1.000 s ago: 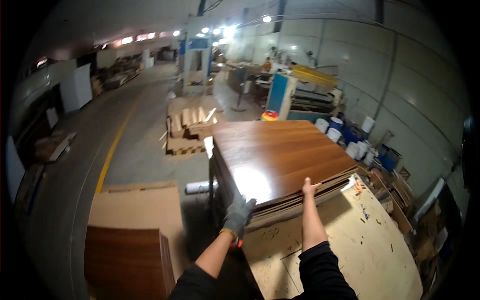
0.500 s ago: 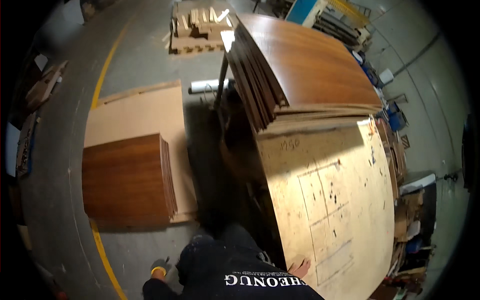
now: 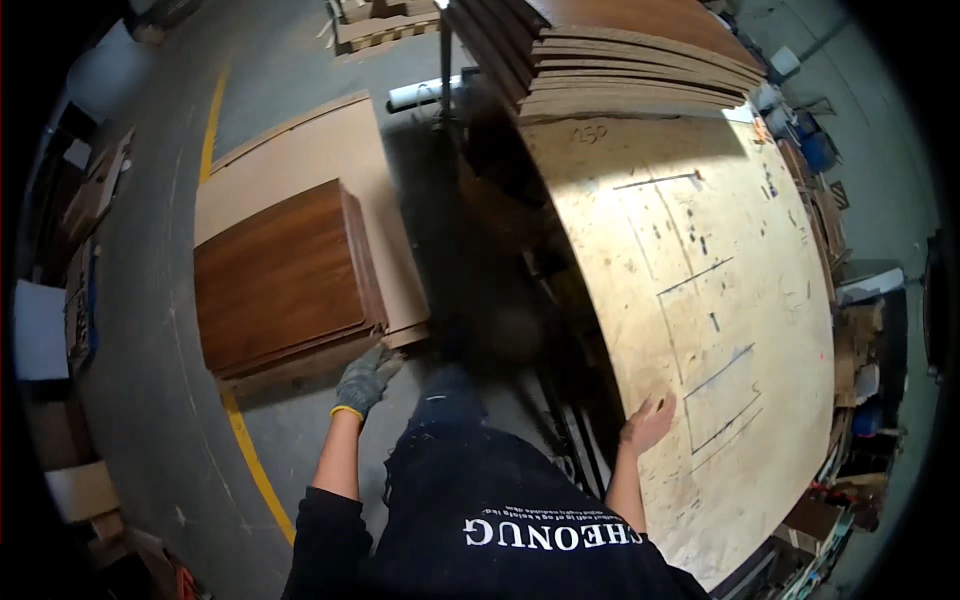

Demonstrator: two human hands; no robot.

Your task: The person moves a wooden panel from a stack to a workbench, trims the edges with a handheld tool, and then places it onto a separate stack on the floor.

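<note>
In a grey work glove with a yellow cuff, my left hand (image 3: 366,380) reaches to the near right corner of a low stack of brown wood-grain panels (image 3: 285,270). Its fingers are stretched out and partly bent; whether they touch the corner is hard to see. My right hand (image 3: 650,424) is bare, with its fingers apart, at the left edge of a pale plywood tabletop (image 3: 760,350) marked with dark lines. A taller stack of similar panels (image 3: 640,65) rests on the far end of this tabletop, showing raw chipboard edges.
Under the low stack lies a tan board (image 3: 300,150) on the floor. A white roll (image 3: 425,92) lies beyond it, and a pallet with scraps (image 3: 385,30) stands at the back. A yellow floor line (image 3: 262,470) runs along the left. Boxes and clutter (image 3: 855,370) line the right side.
My left hand has moved forward from beside my body to the low stack's corner. My right hand has come farther forward along the tabletop edge. The view has shifted nearer to me.
</note>
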